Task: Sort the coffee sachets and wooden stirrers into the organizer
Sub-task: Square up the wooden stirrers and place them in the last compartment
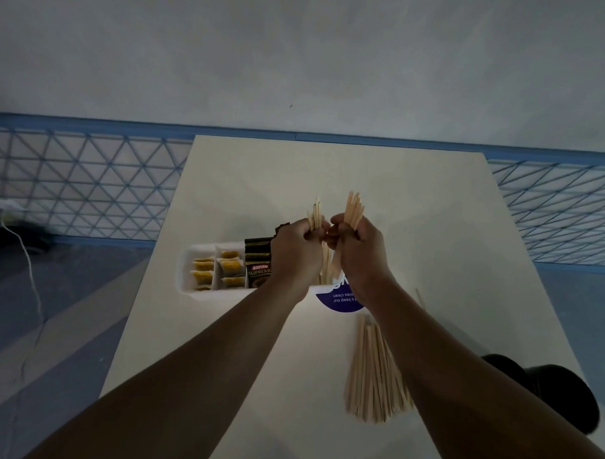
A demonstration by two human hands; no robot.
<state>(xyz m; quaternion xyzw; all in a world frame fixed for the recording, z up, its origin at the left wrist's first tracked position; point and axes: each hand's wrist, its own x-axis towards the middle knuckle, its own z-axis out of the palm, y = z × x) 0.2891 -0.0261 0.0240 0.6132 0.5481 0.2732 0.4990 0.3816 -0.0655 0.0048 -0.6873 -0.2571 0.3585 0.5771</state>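
A white organizer (186, 270) lies across the middle of the white table (415, 205). Its left compartments hold yellow sachets (229, 265); the one beside them holds black coffee sachets (257, 262). Above its right end, my left hand (295, 251) grips a small bunch of wooden stirrers (316, 214) upright. My right hand (357, 246) grips a second bunch of stirrers (354, 210) close beside it, and the lower ends reach down toward the organizer. A loose pile of stirrers (371, 372) lies on the table under my right forearm.
A round purple sticker (338, 301) with white text sits on the table just in front of the organizer. A black object (556, 392) is off the table's right edge. A blue mesh fence runs behind the table; a white cable trails on the floor at left.
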